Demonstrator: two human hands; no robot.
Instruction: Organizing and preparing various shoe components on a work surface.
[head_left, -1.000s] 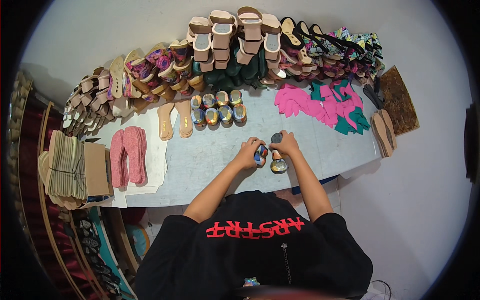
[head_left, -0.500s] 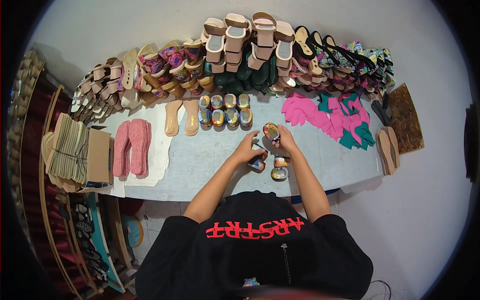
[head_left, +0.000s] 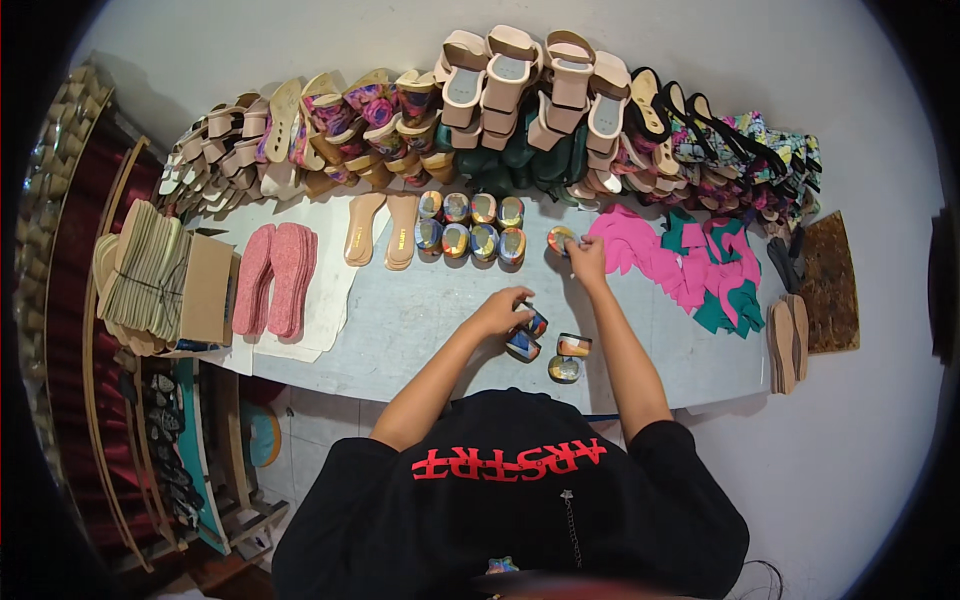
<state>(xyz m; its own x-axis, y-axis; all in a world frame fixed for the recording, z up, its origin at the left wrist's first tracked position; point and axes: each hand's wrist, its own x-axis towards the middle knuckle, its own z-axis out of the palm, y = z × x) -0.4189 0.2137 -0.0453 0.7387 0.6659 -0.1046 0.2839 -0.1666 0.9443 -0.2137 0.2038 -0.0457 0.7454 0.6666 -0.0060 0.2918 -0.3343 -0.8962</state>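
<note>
In my right hand (head_left: 586, 258) is a multicoloured patterned shoe heel (head_left: 560, 240), pinched at its right side, near the tabletop right of two neat rows of similar heels (head_left: 470, 225). Closer to me, my left hand (head_left: 502, 312) has its fingers bent round another patterned heel (head_left: 536, 320), partly hidden by the fingertips. Just below it lies a further heel (head_left: 522, 346). Two more sit to the right, a heel on its side (head_left: 574, 345) and a heel showing its greyish end (head_left: 564, 370).
Sandals (head_left: 510, 85) are heaped along the wall behind the grey table (head_left: 420, 320). Pink and green scraps (head_left: 660, 255) lie at right. Toward the left are tan insoles (head_left: 400, 230), pink sole pieces (head_left: 290, 280) and a cardboard box (head_left: 208, 290) beside bundled soles (head_left: 145, 290).
My right hand has carried its heel away from my left hand, forward to beside the rows. My left hand remains at the nearer heels. The whole view has shifted slightly.
</note>
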